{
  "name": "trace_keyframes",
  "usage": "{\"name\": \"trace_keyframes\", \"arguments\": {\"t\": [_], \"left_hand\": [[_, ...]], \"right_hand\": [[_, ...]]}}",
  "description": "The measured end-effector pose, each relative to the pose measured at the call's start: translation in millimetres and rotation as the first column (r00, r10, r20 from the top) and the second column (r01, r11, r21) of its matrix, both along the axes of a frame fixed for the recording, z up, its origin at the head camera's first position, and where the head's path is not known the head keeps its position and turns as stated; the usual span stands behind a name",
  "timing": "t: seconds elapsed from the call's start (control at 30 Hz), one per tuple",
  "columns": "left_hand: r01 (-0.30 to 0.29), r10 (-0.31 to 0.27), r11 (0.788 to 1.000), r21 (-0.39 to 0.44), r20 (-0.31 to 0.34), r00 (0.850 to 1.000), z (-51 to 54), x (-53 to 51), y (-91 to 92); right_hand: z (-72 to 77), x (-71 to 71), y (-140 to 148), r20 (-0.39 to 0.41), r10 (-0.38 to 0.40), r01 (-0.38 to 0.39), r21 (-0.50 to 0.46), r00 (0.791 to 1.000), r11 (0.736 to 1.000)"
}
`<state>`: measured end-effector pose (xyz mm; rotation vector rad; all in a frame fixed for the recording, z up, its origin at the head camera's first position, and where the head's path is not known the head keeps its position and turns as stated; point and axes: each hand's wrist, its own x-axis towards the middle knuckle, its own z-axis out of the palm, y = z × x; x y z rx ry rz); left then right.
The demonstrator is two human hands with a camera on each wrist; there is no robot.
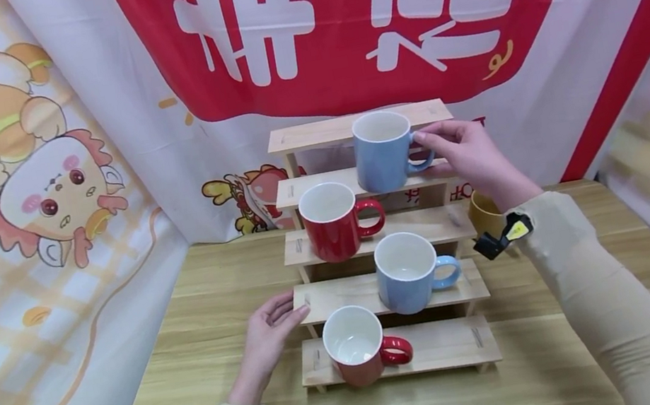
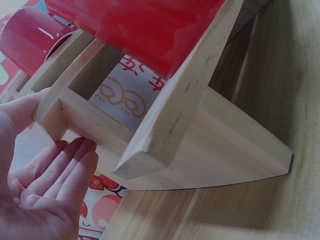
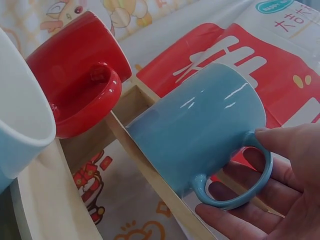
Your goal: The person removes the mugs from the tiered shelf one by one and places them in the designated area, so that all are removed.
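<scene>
Glossy light-blue cylindrical mug (image 1: 383, 158) upright, just left of right grip (image 1: 475, 156), which pinches its handle (image 3: 230, 204); left grip (image 1: 264, 341) pinches edge of stepped pale-wood rack (image 1: 340, 294).

Right hand (image 1: 472, 153) pinching blue mug (image 1: 383, 158), tiered rack (image 1: 445, 343)

The far blue mug (image 1: 382, 164) and near red mug (image 1: 359, 370) look like glazed ceramic — smooth, glossy; the stepped rack (image 1: 337, 297) is matt pale wood, the bench (image 1: 215, 278) wood-grained, the backdrop (image 1: 344, 84) creased cloth.

wooden table (image 1: 535, 339) | backdrop cloth, red-and-white (image 1: 339, 57) | cartoon-print cloth (image 1: 49, 291), left side
</scene>
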<state>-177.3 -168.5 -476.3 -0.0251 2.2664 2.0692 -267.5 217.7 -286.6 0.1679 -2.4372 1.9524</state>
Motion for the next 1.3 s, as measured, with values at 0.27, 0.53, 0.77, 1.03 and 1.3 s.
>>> {"name": "trace_keyframes", "arguments": {"t": [0.27,0.53,0.77,1.03,1.3], "left_hand": [[-0.005,0.005,1.000,-0.005,-0.006,1.000,-2.0,-1.1,-0.1],[-0.008,0.008,1.000,-0.007,-0.017,1.000,-1.7,-0.4,-0.2],[-0.007,0.007,1.000,0.006,-0.019,1.000,-2.3,-0.7,0.0],[0.000,0.000,1.000,0.008,-0.012,1.000,-3.2,-1.2,-0.2],[-0.007,0.007,1.000,0.013,-0.010,1.000,-3.2,-1.2,-0.3]], "right_hand": [[-2.3,1.6,1.0,-0.009,0.000,0.000,-0.019,1.000,1.000],[-5.7,3.4,2.3,-0.024,-0.006,0.005,-0.038,1.000,0.999],[-8.8,4.3,2.6,-0.043,-0.017,0.013,-0.073,0.999,0.997],[-11.8,7.2,2.8,-0.057,-0.036,0.031,-0.078,0.998,0.996],[-11.3,13.3,9.1,-0.060,-0.091,0.084,-0.120,0.994,0.989]]}}
